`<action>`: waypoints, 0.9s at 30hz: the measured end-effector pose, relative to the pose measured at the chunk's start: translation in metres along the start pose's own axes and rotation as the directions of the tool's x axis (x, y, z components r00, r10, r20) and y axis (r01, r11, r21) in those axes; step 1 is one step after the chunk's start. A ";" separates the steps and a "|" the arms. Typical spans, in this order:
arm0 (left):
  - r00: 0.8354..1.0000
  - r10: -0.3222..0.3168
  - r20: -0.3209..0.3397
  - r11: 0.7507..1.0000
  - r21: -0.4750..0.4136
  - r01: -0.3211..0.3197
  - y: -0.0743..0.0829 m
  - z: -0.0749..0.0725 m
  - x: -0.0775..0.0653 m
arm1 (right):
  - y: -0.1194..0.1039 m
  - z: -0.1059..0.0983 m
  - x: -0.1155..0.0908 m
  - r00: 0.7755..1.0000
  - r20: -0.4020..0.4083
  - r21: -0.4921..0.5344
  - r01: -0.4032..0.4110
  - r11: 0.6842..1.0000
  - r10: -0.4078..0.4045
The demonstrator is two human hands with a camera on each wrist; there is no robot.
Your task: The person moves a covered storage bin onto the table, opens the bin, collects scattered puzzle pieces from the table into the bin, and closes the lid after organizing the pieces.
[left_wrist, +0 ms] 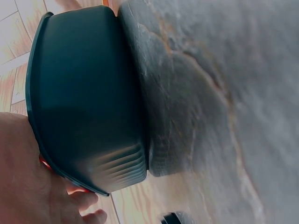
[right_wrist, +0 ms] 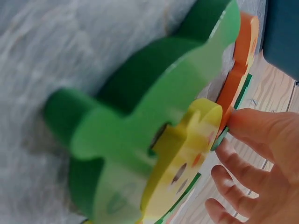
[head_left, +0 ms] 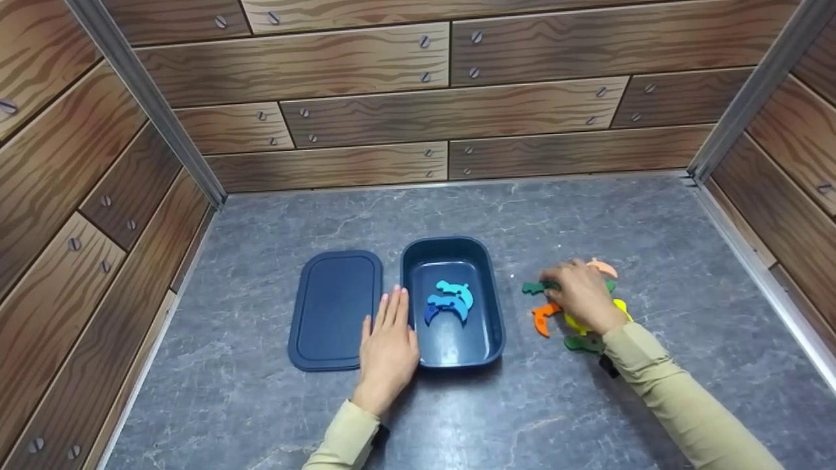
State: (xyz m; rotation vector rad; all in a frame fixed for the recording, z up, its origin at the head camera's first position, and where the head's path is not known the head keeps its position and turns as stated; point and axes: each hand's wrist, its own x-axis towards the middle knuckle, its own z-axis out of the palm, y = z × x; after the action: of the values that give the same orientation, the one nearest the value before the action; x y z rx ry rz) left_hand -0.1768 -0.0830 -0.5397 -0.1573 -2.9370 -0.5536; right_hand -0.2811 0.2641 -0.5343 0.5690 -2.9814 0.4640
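My left hand (head_left: 388, 346) lies with straight fingers against the left rim of a dark blue plastic container (head_left: 494, 326). Inside the container are a turquoise piece (head_left: 465, 294), a light blue piece (head_left: 449, 301) and a darker blue piece (head_left: 430, 314), close together. To the right, my right hand (head_left: 583, 297) reaches over a cluster of colourful flat pieces. Its thumb and index finger pinch a dark green piece (right_wrist: 220, 139), seen edge-on in the right wrist view. Around that hand lie an orange piece (head_left: 541, 320), a yellow piece (right_wrist: 180, 163) and a green piece (right_wrist: 154, 98). The hand partly covers the cluster.
A dark blue lid (head_left: 336, 310) lies flat left of the container. At the cluster's far side is a peach piece (head_left: 603, 267). Wood-patterned walls (head_left: 366, 117) enclose the grey marbled table (head_left: 248, 261) at the back and both sides.
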 end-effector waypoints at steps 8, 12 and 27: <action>1.000 0.003 -0.005 1.000 -0.002 -0.003 0.001 0.001 0.000 | 0.001 0.001 -0.001 1.000 -0.007 -0.035 -0.004 0.999 0.003; 1.000 -0.001 -0.003 1.000 0.004 0.001 0.000 0.001 0.000 | -0.001 0.002 -0.002 1.000 -0.009 -0.037 -0.008 0.999 0.007; 1.000 -0.009 0.009 1.000 0.006 0.009 0.000 0.000 0.000 | -0.015 -0.013 -0.004 0.998 -0.057 -0.023 -0.038 0.999 0.036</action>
State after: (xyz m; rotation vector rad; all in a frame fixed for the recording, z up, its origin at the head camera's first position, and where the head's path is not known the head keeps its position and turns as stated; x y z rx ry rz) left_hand -0.1769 -0.0830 -0.5393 -0.1459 -2.9491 -0.5468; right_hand -0.2714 0.2563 -0.5180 0.4910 -2.9442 0.4385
